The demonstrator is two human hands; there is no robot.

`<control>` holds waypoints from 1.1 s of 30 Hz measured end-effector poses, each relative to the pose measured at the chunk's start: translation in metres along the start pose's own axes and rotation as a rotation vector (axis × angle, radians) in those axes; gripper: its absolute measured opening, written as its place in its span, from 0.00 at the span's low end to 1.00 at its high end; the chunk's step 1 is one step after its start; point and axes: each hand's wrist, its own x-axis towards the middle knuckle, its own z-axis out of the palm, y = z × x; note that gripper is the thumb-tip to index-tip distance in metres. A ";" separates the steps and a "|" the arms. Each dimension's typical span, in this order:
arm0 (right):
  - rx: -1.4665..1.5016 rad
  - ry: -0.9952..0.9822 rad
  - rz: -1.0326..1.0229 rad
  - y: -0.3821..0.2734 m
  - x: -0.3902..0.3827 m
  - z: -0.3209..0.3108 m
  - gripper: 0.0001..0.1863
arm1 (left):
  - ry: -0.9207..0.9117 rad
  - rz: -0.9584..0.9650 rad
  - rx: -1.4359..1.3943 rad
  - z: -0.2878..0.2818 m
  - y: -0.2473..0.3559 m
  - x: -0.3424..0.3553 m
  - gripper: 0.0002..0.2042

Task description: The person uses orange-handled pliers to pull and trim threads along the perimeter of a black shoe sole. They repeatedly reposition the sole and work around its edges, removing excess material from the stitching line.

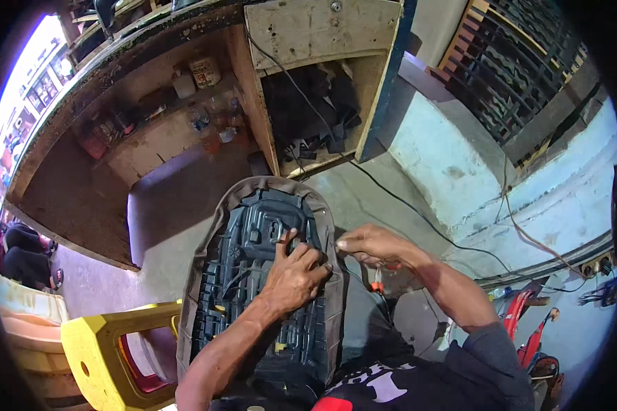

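An upturned seat with a black ribbed plastic base (253,226) and a grey-brown fabric cover (206,253) wrapped round its rim lies in front of me. My left hand (297,272) rests on the base near its right side, fingers apart and slightly bent. Beside the cover's right edge, my right hand (370,245) is closed with thumb and forefinger together; what it holds is too small to make out. An orange-handled tool (377,286) with a dark cord or hose is just below that hand; whether my fingers hold it is unclear.
A wooden cabinet (322,34) with shelved bottles and black scraps stands ahead, a cable (411,205) trailing from it. A yellow plastic stool (89,342) is at left, beyond it another person's legs (27,264). At right are a white ledge (452,171) and red equipment (521,315).
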 end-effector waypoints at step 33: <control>-0.854 0.273 -0.345 -0.029 -0.055 0.032 0.10 | -0.013 0.022 0.022 0.001 0.003 -0.001 0.12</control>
